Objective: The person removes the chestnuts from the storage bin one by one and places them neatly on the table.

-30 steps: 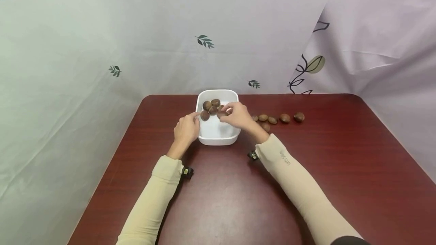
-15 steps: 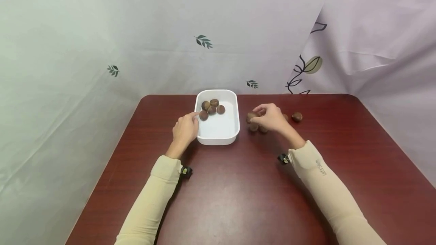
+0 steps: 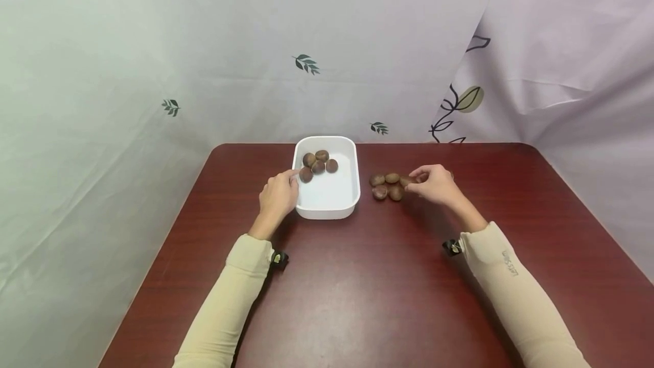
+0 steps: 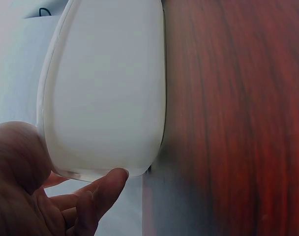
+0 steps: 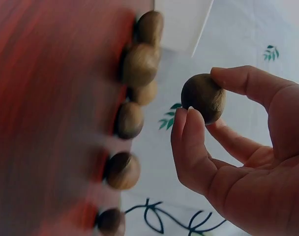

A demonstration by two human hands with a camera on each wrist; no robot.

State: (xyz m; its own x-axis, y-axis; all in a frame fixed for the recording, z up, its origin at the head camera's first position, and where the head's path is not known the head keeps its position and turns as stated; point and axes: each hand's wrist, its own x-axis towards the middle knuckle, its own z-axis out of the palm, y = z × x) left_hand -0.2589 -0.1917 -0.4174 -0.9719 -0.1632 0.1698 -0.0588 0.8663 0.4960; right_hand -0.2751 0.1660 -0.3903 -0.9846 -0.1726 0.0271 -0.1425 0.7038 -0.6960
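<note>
A white plastic tub (image 3: 327,200) stands at the table's far edge, with several chestnuts (image 3: 318,167) grouped toward its left and back. My left hand (image 3: 277,195) grips the tub's left side, index finger at the rim. The left wrist view has the thumb and bent fingers against the white wall. In the right wrist view, my right hand (image 5: 243,142) pinches one chestnut (image 5: 201,98) between thumb and fingertips, in the air. The head view puts this hand over the right end of a loose group of chestnuts (image 3: 380,192) on the table, hiding some of them.
The dark red wooden table (image 3: 327,294) reaches toward me and out to both sides. Behind it hangs a pale cloth backdrop (image 3: 245,61) with leaf prints. In the right wrist view, more chestnuts (image 5: 122,169) lie in a row along the tabletop.
My right hand has moved from inside the tub rightward, past the near chestnuts, carrying a chestnut; the tub holds one fewer. The left hand has stayed at the rim.
</note>
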